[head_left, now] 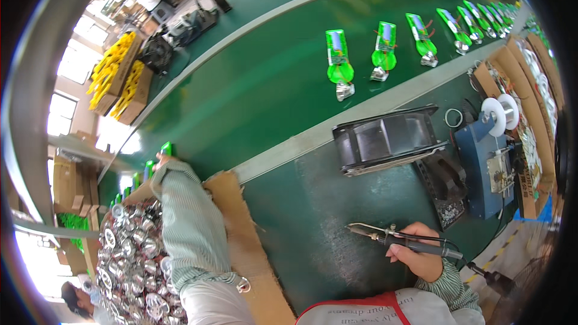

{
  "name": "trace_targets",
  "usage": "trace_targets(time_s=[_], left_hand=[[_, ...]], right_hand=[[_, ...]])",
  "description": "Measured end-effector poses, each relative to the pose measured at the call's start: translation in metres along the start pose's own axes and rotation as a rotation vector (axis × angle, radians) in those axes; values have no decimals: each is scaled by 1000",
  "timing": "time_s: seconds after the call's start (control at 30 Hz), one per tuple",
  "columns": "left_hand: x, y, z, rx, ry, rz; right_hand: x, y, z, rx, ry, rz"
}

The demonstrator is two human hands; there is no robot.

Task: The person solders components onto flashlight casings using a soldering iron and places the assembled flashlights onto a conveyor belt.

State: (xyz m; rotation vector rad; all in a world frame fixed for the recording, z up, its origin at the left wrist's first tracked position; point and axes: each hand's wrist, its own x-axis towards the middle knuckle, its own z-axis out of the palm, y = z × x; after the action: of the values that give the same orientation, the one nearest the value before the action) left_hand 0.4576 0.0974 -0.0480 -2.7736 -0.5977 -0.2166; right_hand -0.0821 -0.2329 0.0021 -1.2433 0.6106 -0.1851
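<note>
My right hand is closed around a soldering iron, its tip pointing left above the dark green work mat. A thin metal guide tube runs along the iron, and a black cable trails from its rear. My left arm stretches far to the left, over a carton of shiny metal reflector cups. At its end my left hand, mostly hidden by the striped sleeve, has its fingers closed on a bright green plastic housing. More green housings stand in a row just beyond.
Green housings with wired reflectors line the far side of the green conveyor. A black fan and a blue solder feeder with a white spool stand at right. Brown cartons edge the bench; a person sits lower left.
</note>
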Motion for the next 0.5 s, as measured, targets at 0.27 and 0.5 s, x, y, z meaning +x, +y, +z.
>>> trace_targets(time_s=[0.27, 0.5], left_hand=[[10, 12, -32, -16, -335, 343], [-158, -2, -133, -362, -263, 908]], right_hand=[[1, 0, -2, -39, -26, -54], [-13, 0, 2, 10, -31, -61]])
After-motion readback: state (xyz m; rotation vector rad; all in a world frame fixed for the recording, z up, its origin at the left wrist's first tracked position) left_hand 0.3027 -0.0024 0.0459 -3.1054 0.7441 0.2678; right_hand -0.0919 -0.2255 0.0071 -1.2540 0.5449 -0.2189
